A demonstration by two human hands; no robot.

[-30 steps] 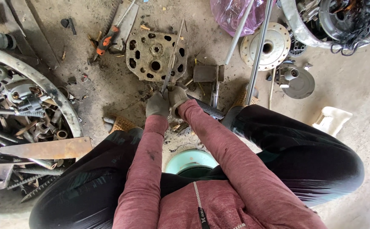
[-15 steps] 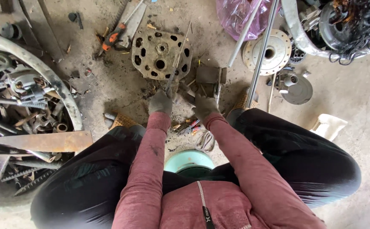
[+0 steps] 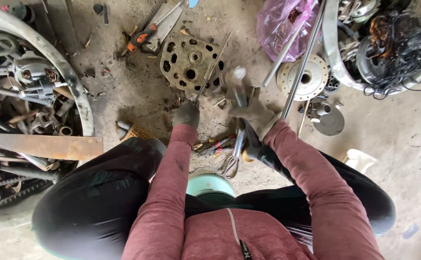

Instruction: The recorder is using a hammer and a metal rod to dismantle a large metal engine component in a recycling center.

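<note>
I sit on a low teal stool [image 3: 209, 185], in grey gloves and maroon sleeves. My left hand [image 3: 186, 114] grips a thin metal rod [image 3: 211, 70] that slants up across the edge of a rusty round plate with several holes [image 3: 187, 61], which lies on the concrete floor. Off to the right, my right hand [image 3: 257, 116] is closed around the handle of a hammer-like tool [image 3: 237, 82]. Its upper end is blurred and raised beside the plate. The two hands are apart.
Pliers and small tools [image 3: 227, 161] lie on the floor between my knees. A scrap pile inside a curved rim [image 3: 27, 91] and a rusty flat bar [image 3: 41, 147] fill the left. A pink bag [image 3: 287, 24], long rods [image 3: 303, 62], a hub disc [image 3: 311, 79] and tangled wires [image 3: 398, 43] lie on the right.
My right hand has left its place beside the left hand, swung out to the right and come up with the tool. The left hand stays on the rod.
</note>
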